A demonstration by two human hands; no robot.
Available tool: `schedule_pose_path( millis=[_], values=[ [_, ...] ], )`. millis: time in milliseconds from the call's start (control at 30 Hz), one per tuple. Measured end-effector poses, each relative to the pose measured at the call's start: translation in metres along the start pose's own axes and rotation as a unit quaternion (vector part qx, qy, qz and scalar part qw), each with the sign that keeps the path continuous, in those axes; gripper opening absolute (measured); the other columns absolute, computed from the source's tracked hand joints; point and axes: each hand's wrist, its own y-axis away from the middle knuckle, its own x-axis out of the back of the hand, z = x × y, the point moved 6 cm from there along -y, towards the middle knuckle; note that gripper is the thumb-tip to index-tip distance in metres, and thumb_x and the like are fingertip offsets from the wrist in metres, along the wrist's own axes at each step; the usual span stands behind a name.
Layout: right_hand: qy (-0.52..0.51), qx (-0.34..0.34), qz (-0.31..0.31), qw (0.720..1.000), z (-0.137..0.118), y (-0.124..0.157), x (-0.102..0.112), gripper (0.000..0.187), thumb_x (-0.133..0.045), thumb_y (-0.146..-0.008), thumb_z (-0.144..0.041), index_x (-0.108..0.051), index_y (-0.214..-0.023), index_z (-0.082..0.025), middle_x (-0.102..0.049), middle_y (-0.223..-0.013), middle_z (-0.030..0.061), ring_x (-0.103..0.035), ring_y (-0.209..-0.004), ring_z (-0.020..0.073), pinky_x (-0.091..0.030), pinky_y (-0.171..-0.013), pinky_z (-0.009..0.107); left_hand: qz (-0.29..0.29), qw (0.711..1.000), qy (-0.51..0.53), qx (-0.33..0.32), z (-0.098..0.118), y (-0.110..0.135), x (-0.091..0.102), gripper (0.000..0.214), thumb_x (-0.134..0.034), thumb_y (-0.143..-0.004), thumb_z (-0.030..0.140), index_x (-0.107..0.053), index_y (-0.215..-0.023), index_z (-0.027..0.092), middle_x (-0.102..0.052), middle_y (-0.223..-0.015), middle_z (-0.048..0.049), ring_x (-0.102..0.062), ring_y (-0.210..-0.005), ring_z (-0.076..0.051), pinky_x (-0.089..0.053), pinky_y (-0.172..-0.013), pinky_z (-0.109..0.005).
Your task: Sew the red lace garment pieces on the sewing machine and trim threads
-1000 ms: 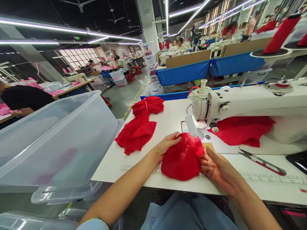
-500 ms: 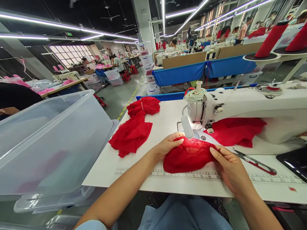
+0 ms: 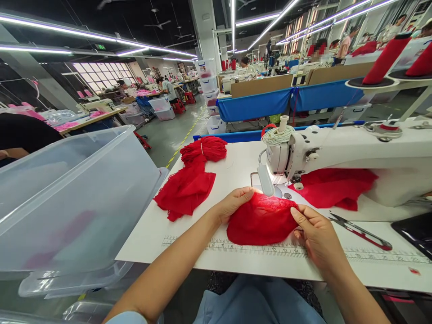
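A red piece of fabric point(image 3: 261, 222) with a lacy upper edge is stretched between my two hands, just in front of the sewing machine point(image 3: 280, 155). My left hand point(image 3: 235, 203) pinches its upper left corner, close to the lit needle area. With thumb and fingers closed, my right hand point(image 3: 312, 227) grips the right end. The fabric's lower part hangs over the ruler markings on the table point(image 3: 216, 258). Another red cloth point(image 3: 334, 186) lies under the machine arm. To the right of my right hand rest thread snips point(image 3: 362, 231).
Left on the table lie a red cloth point(image 3: 185, 191) and a tied red bundle point(image 3: 212, 148). A clear plastic bin point(image 3: 84, 193) stands against the table's left side. A black shiny object point(image 3: 413, 231) sits at the right, below red thread cones point(image 3: 386, 60).
My right hand has shifted slightly left along with the fabric's right end. The left hand has moved a little left, still pinching the corner. The view has tilted slightly.
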Motion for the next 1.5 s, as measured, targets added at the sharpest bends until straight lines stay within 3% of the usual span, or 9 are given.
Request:
schedule_pose_path(
  millis=[100, 233, 500, 700, 867, 1100, 1200, 1300, 1500],
  values=[
    [-0.001, 0.007, -0.011, 1.0, 0.0, 0.0, -0.006, 0.041, -0.087, -0.053, -0.048, -0.07, -0.076, -0.018, -0.054, -0.063, -0.0045, -0.038, -0.047, 0.0051, -0.035, -0.036, 0.016, -0.005, 0.998, -0.047, 0.035, 0.001, 0.002, -0.004, 0.054, -0.086, -0.055, 0.052, -0.068, -0.087, 0.013, -0.067, -0.074, -0.0026, -0.061, -0.066, -0.014, -0.045, -0.064, -0.023],
    [-0.021, 0.019, -0.009, 1.0, -0.002, 0.0, -0.012, 0.042, -0.087, -0.05, -0.05, -0.072, -0.072, -0.018, -0.059, -0.067, -0.0016, -0.045, -0.057, 0.0086, -0.044, -0.042, 0.016, 0.059, 0.992, -0.078, 0.075, 0.004, 0.005, -0.002, 0.041, -0.09, -0.053, 0.039, -0.065, -0.072, 0.012, -0.065, -0.066, -0.0002, -0.058, -0.059, -0.011, -0.044, -0.06, -0.023],
    [-0.08, 0.01, 0.042, 0.996, 0.0, -0.003, -0.011, 0.052, -0.083, -0.048, -0.063, -0.071, -0.07, -0.017, -0.063, -0.083, 0.0022, -0.057, -0.069, 0.0138, -0.058, -0.057, 0.025, 0.095, 0.992, -0.052, 0.063, 0.003, 0.007, 0.004, 0.041, -0.089, -0.055, 0.035, -0.067, -0.082, 0.013, -0.069, -0.073, -0.002, -0.062, -0.067, -0.014, -0.048, -0.068, -0.027],
    [0.012, 0.076, -0.067, 0.995, -0.005, -0.002, -0.02, 0.035, -0.082, -0.063, -0.049, -0.067, -0.065, -0.018, -0.056, -0.066, -0.0009, -0.048, -0.065, 0.012, -0.048, -0.06, 0.022, 0.1, 0.992, -0.048, 0.055, 0.007, 0.008, 0.003, 0.037, -0.089, -0.056, 0.033, -0.067, -0.078, 0.013, -0.068, -0.07, -0.0005, -0.061, -0.064, -0.012, -0.047, -0.065, -0.024],
    [-0.012, 0.079, -0.03, 0.996, -0.009, 0.005, -0.017, 0.03, -0.08, -0.065, -0.047, -0.066, -0.069, -0.022, -0.05, -0.06, -0.0057, -0.038, -0.055, 0.0083, -0.035, -0.049, 0.02, 0.028, 0.986, -0.07, 0.148, 0.0, 0.019, -0.003, 0.038, -0.086, -0.061, 0.038, -0.073, -0.086, 0.013, -0.073, -0.078, -0.0041, -0.064, -0.065, -0.013, -0.049, -0.067, -0.025],
    [-0.099, 0.033, -0.01, 0.994, -0.005, 0.005, -0.021, 0.035, -0.086, -0.056, -0.045, -0.062, -0.062, -0.021, -0.05, -0.059, -0.0046, -0.041, -0.056, 0.0093, -0.034, -0.047, 0.02, -0.012, 0.976, -0.033, 0.213, -0.021, 0.037, -0.02, 0.045, -0.092, -0.044, 0.041, -0.074, -0.073, 0.012, -0.071, -0.071, -0.0029, -0.062, -0.06, -0.012, -0.048, -0.062, -0.023],
    [-0.105, 0.045, -0.011, 0.993, -0.005, 0.005, -0.022, 0.032, -0.085, -0.059, -0.044, -0.062, -0.063, -0.021, -0.052, -0.059, -0.0041, -0.042, -0.056, 0.0103, -0.038, -0.051, 0.022, 0.017, 0.978, -0.035, 0.203, -0.026, 0.042, -0.027, 0.05, -0.092, -0.042, 0.046, -0.073, -0.073, 0.012, -0.069, -0.07, -0.0037, -0.06, -0.06, -0.012, -0.045, -0.059, -0.022],
    [-0.122, 0.061, 0.007, 0.991, -0.008, 0.003, -0.023, 0.037, -0.083, -0.057, -0.048, -0.058, -0.06, -0.021, -0.054, -0.058, -0.0035, -0.046, -0.056, 0.0119, -0.042, -0.054, 0.025, 0.026, 0.984, -0.082, 0.155, -0.03, 0.045, -0.037, 0.056, -0.084, -0.053, 0.057, -0.072, -0.082, 0.011, -0.065, -0.068, -0.004, -0.054, -0.058, -0.011, -0.039, -0.057, -0.021],
    [-0.177, 0.051, 0.06, 0.981, -0.011, -0.015, -0.025, 0.048, -0.082, -0.047, -0.056, -0.05, -0.059, -0.022, -0.049, -0.051, -0.0051, -0.043, -0.047, 0.0111, -0.037, -0.046, 0.026, -0.005, 0.971, -0.24, 0.005, -0.04, 0.051, -0.064, 0.05, -0.072, -0.067, 0.063, -0.054, -0.056, 0.017, -0.037, -0.055, 0.0025, -0.029, -0.055, -0.011, -0.024, -0.05, -0.024]
  ],
)
